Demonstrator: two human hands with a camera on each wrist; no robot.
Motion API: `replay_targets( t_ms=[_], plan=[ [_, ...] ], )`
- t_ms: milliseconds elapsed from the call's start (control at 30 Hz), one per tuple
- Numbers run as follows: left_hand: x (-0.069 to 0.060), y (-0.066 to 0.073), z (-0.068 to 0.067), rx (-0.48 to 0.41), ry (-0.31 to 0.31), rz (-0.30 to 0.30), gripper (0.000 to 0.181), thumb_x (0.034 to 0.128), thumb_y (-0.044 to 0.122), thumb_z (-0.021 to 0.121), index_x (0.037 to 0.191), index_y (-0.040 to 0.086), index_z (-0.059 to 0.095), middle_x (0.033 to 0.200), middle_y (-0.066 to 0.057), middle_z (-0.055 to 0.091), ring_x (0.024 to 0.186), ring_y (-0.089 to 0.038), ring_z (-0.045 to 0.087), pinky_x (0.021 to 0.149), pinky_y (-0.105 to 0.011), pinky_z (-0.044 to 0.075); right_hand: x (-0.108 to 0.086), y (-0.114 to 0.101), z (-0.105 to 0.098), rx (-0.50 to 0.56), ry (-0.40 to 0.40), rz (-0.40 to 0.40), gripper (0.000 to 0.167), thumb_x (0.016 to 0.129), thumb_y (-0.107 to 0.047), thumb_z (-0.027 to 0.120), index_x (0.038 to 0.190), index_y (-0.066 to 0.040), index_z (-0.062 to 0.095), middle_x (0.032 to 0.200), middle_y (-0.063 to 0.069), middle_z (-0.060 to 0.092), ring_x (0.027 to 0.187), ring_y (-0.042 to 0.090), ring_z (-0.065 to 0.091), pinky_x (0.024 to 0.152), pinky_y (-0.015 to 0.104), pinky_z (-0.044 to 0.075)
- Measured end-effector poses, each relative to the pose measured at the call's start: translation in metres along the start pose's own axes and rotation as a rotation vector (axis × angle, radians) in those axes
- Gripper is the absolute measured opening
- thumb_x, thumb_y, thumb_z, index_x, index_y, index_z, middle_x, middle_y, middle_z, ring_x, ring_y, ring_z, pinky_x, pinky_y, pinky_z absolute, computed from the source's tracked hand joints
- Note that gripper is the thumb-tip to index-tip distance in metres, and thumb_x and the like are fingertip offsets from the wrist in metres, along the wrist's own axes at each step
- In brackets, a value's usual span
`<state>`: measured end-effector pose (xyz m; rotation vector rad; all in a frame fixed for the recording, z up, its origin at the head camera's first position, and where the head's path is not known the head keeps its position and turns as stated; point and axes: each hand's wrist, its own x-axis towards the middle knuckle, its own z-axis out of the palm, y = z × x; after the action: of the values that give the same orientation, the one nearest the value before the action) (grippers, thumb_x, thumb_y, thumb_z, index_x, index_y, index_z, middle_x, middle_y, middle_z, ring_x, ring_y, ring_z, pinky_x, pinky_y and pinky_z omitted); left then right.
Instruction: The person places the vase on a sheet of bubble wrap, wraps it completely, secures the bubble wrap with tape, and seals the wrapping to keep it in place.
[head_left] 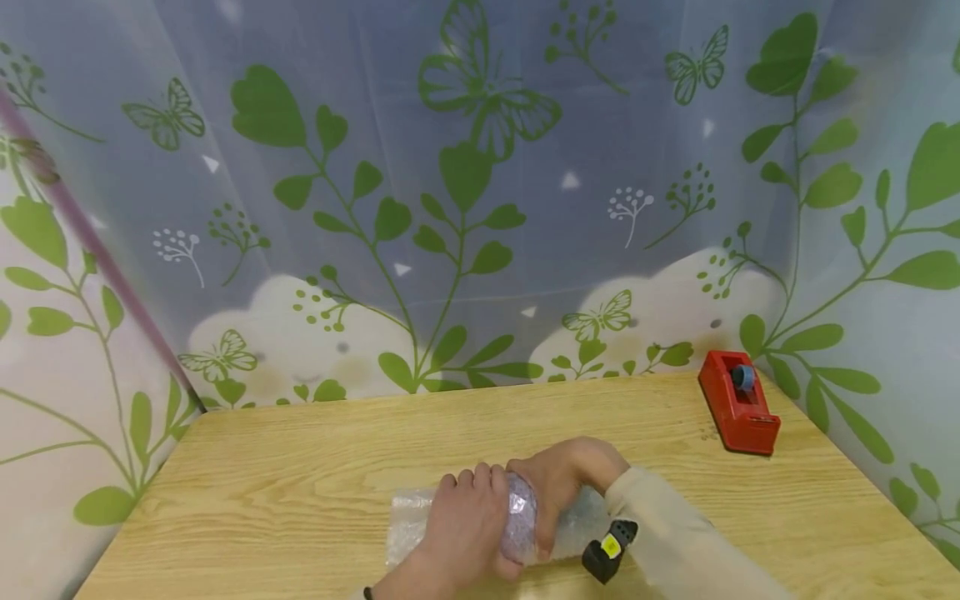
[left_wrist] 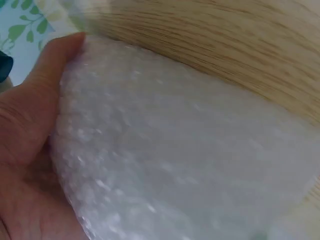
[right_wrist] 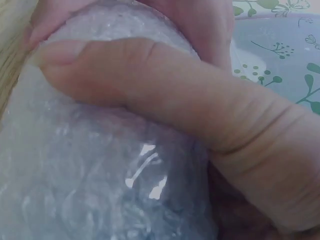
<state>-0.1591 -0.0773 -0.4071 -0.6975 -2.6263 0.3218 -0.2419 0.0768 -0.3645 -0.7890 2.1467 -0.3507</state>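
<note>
Both hands grip a bubble-wrapped bundle [head_left: 519,518] low in the head view, and a pale purple tint shows through the clear wrap. My left hand [head_left: 468,518] curls over its left part; my right hand [head_left: 561,483] holds it just to the right. Loose bubble wrap [head_left: 407,518] sticks out flat on the table to the left, and more shows under the right wrist. In the left wrist view, bubble wrap [left_wrist: 165,140] rests against the palm and thumb. The right thumb lies across the wrapped bundle [right_wrist: 125,165] in the right wrist view. What is inside cannot be made out.
A red tape dispenser [head_left: 738,408] with a small roll of tape stands at the back right of the wooden table [head_left: 300,458]. A curtain [head_left: 360,250] printed with leaves and butterflies hangs behind the table and along its sides. A black wrist camera [head_left: 609,550] sits on the right wrist.
</note>
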Motion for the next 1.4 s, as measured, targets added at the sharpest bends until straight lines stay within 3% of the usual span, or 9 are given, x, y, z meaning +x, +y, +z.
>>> replay_targets(
  t_ms=[167,433,600,700,867,1067,1233,1400],
  plan=[
    [-0.002,-0.002,0.004,-0.065,0.016,-0.011,0.09,0.0433,0.07,0.075,0.099,0.003,0.052,0.073,-0.003,0.047,0.058,-0.017,0.05,0.049,-0.03,0.039,0.002,-0.002,-0.003,-0.005,-0.017,0.003,0.063,0.063,-0.021,0.087,0.112,-0.025,0.048,0.097,-0.01,0.052,0.088,0.006,0.052,0.081,0.025,0.043],
    [-0.002,-0.003,0.008,-0.089,0.02,-0.019,0.089,0.0432,0.068,0.076,0.101,0.005,0.052,0.077,-0.003,0.051,0.062,-0.017,0.053,0.053,-0.031,0.043,0.004,0.002,-0.006,0.028,-0.053,0.001,0.064,0.065,-0.022,0.086,0.115,-0.025,0.046,0.101,-0.01,0.051,0.091,0.006,0.051,0.081,0.026,0.044],
    [-0.001,-0.006,0.01,-0.217,-0.016,-0.002,0.09,0.0469,0.063,0.078,0.109,0.005,0.051,0.088,-0.002,0.054,0.074,-0.018,0.056,0.062,-0.033,0.046,0.004,0.007,-0.006,0.087,-0.08,-0.044,0.062,0.065,-0.019,0.084,0.114,-0.024,0.047,0.103,-0.009,0.051,0.092,0.007,0.051,0.081,0.025,0.044],
    [0.0,-0.009,0.011,-0.28,-0.035,0.011,0.086,0.0481,0.061,0.079,0.108,0.006,0.05,0.086,0.0,0.052,0.074,-0.016,0.055,0.063,-0.033,0.045,0.003,0.009,-0.005,0.095,-0.06,-0.063,0.061,0.065,-0.021,0.084,0.113,-0.024,0.047,0.103,-0.009,0.05,0.093,0.007,0.05,0.082,0.025,0.043],
    [0.004,-0.012,0.012,-0.279,-0.044,0.038,0.084,0.0476,0.062,0.079,0.105,0.007,0.051,0.084,0.0,0.052,0.073,-0.016,0.056,0.062,-0.034,0.046,-0.001,0.012,0.002,0.058,0.082,-0.064,0.074,0.061,-0.033,0.086,0.123,-0.022,0.046,0.106,-0.011,0.05,0.095,0.008,0.049,0.084,0.028,0.043],
    [0.009,-0.016,0.01,-0.304,-0.168,0.031,0.084,0.0502,0.062,0.079,0.107,0.007,0.05,0.088,-0.001,0.054,0.079,-0.016,0.057,0.068,-0.037,0.048,-0.017,0.015,0.017,-0.079,0.316,-0.088,0.1,0.064,-0.053,0.082,0.144,-0.017,0.034,0.132,-0.003,0.043,0.116,0.019,0.042,0.093,0.043,0.04],
    [0.013,-0.022,0.009,-0.365,-0.251,0.02,0.081,0.0514,0.062,0.078,0.106,0.008,0.051,0.086,0.001,0.055,0.077,-0.015,0.057,0.065,-0.034,0.048,-0.032,0.011,0.031,-0.273,0.508,-0.165,0.095,0.074,-0.055,0.074,0.146,-0.009,0.033,0.143,0.007,0.038,0.13,0.027,0.036,0.103,0.048,0.033],
    [0.019,-0.024,0.009,-0.393,-0.277,0.018,0.081,0.0504,0.061,0.08,0.105,0.008,0.051,0.084,0.002,0.055,0.075,-0.014,0.057,0.061,-0.031,0.048,-0.036,0.003,0.047,-0.417,0.603,-0.146,0.087,0.079,-0.048,0.074,0.142,0.0,0.037,0.14,0.012,0.043,0.127,0.029,0.04,0.103,0.046,0.034]
  ],
)
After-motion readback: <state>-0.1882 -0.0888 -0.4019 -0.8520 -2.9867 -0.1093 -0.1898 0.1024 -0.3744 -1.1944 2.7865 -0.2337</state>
